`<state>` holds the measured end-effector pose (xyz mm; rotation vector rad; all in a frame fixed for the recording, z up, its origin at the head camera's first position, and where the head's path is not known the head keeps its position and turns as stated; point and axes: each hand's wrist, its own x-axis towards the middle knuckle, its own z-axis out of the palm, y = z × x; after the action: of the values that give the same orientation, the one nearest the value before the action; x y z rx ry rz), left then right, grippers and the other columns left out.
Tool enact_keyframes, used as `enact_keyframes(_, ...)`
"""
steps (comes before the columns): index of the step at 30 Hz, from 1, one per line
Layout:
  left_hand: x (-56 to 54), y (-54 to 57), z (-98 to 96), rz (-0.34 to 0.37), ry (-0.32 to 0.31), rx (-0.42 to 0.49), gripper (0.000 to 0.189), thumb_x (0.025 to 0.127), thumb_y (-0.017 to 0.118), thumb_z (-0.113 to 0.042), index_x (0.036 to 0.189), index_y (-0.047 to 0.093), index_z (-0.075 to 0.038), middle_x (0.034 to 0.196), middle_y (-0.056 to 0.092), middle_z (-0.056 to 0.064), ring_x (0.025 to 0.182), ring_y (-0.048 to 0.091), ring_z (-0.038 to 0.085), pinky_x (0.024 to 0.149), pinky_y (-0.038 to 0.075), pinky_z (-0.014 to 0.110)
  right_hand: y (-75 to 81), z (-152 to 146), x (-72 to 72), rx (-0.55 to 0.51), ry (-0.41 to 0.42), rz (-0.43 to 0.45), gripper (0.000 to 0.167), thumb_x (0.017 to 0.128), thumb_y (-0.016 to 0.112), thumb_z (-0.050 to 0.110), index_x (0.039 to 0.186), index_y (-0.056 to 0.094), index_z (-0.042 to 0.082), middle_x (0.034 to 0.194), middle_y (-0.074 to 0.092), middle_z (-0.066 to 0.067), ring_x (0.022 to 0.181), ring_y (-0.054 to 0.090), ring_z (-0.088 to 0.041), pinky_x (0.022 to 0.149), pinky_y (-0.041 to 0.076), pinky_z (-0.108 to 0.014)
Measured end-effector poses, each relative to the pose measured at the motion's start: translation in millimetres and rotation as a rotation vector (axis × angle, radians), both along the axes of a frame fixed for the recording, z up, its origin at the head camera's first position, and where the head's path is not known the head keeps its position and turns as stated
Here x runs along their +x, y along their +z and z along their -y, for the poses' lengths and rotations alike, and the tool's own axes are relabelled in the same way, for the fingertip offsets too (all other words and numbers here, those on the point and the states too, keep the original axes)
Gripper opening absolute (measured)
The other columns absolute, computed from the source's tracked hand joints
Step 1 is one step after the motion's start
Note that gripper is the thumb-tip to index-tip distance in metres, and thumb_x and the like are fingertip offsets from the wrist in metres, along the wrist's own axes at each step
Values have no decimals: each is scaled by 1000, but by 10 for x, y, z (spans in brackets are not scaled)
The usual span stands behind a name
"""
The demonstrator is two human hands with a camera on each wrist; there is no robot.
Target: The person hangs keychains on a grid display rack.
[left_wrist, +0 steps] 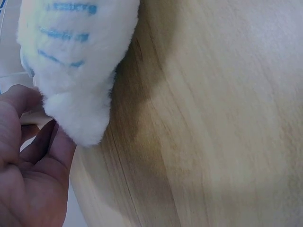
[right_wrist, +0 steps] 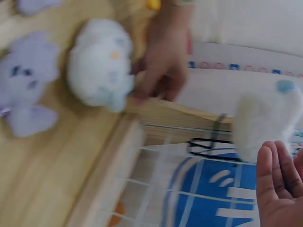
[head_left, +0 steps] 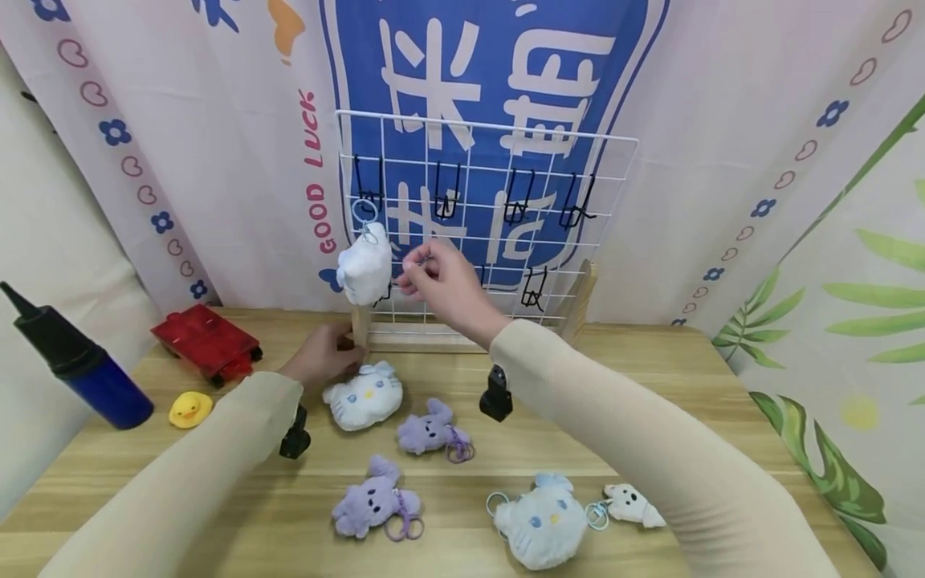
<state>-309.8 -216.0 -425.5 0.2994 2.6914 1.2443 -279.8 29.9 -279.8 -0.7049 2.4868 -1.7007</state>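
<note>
A white plush keychain (head_left: 364, 269) hangs by its light blue ring (head_left: 364, 211) from the upper left hook of a white wire grid rack (head_left: 499, 128). Just right of it, my right hand (head_left: 451, 287) is raised with nothing in it; the right wrist view shows its fingers (right_wrist: 277, 168) nearly straight beside the plush. Low at the rack's left end, my left hand (head_left: 325, 355) grips the wooden foot (head_left: 359, 325) between thumb and fingers. Close to those fingers lies a white cat-face plush (head_left: 367, 399) with blue eyes, its ear near the hand in the left wrist view.
Two purple plush keychains (head_left: 376, 499), another cat-face plush (head_left: 543, 522) and a small white dog plush (head_left: 631, 506) lie on the wooden table (head_left: 448, 554). At left are a red toy cart (head_left: 205, 337), a yellow duck (head_left: 190, 409) and a blue-black pump (head_left: 101, 385). Black hooks (head_left: 516, 201) line the grid.
</note>
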Motion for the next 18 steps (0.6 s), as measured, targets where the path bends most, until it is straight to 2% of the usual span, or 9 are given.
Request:
enact_keyframes(5,-7,0,5,1,3,4,44,102,64,-10,139,54,11,115,72,30,91,72,25,81,65,37,-334,-54,65,127,42,6,14,108,55,11,113,63,0,109,72,-21,100,72,-32,84,64,-29)
enact_keyframes(8,-7,7,1,8,12,-4,45,102,64,-12,140,53,11,117,72,30,92,72,26,81,65,37,-576,-31,98,237,74,-32,15,106,58,11,113,66,0,107,73,-18,98,71,-30,81,61,-24)
enact_keyframes(10,-6,9,-3,14,17,-2,45,103,63,-12,141,52,10,117,71,30,92,72,26,81,64,36,-725,1,116,300,99,-65,16,105,59,11,113,68,0,108,74,-16,100,70,-28,83,59,-23)
enact_keyframes(14,-1,5,-3,1,15,9,41,102,63,-11,136,54,10,117,71,31,91,71,26,80,64,36,-959,84,126,362,150,-99,21,105,58,11,120,69,0,121,74,-15,116,68,-28,101,59,-34)
enact_keyframes(18,10,-5,6,-32,1,5,37,100,63,-9,130,59,11,116,72,30,92,71,27,81,64,37,-1077,169,95,425,199,-86,33,107,55,15,138,63,4,146,65,-12,141,57,-28,120,47,-43)
